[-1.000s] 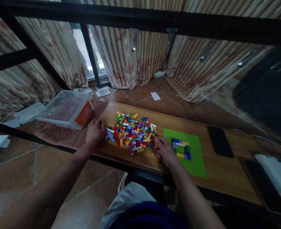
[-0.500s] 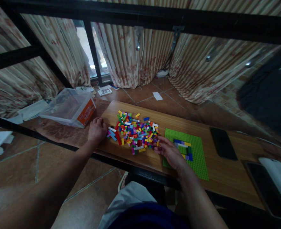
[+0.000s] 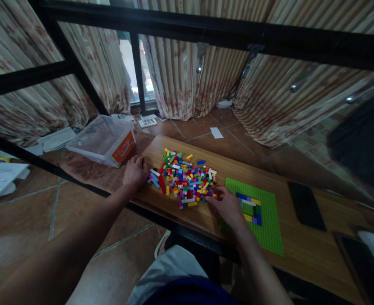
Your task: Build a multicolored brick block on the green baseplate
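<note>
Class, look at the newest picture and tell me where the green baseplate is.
In the head view, the green baseplate lies on the wooden tabletop, right of the brick pile, partly under the right hand.

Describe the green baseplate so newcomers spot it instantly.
On the wooden tabletop, find the loose brick pile and the nearest dark slab right of it. Between them lies the green baseplate, flat and studded, alone in carrying a hollow ring of bricks.

Counter (image 3: 206, 214): wood-topped, dark-edged
Left end: brown patterned surface (image 3: 93, 174) under a clear box (image 3: 100, 142) with an orange label
Middle: loose pile of coloured bricks (image 3: 190, 180)
Beside the pile: green baseplate (image 3: 271, 231)
Right: black phone-like slab (image 3: 306, 205), larger dark slab (image 3: 363, 264)
</note>
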Demonstrator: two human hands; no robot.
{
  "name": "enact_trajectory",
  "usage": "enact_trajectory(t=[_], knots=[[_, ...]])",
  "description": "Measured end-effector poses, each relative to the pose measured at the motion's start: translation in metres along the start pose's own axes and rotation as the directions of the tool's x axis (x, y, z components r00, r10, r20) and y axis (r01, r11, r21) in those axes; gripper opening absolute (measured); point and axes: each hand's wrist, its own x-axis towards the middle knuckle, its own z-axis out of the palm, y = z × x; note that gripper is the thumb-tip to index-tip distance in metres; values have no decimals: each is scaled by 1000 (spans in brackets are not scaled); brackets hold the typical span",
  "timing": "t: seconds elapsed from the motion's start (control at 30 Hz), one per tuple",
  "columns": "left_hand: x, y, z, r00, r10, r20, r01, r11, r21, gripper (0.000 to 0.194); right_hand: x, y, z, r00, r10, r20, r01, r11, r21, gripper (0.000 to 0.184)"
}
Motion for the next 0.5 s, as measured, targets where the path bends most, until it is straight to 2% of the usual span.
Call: enact_trajectory(t=[0.07,0.13,0.3,0.43,0.5], knots=[[0,-1,1,1000,1,0,-1,1000,-5,39,-1,-3,-2,999,-36,-10,34,995,-98,59],[0,-1,1,1000,4,0,-4,1000,-6,39,-2,-3,-5,999,-43,-4,43,991,-124,62],[-1,-1,2,1000,11,-9,-11,1000,-13,37,8,1,-16,996,-85,-30,81,990,-112,47],[-1,0,1,1000,5,-7,-5,1000,-1,38,28,-5,-19,971,-194,-136,163,964,-210,34],[-1,0,0,1000,5,-4,-5,1000,10,38,39,-9,-17,957,-248,-150,206,946,-250,32]])
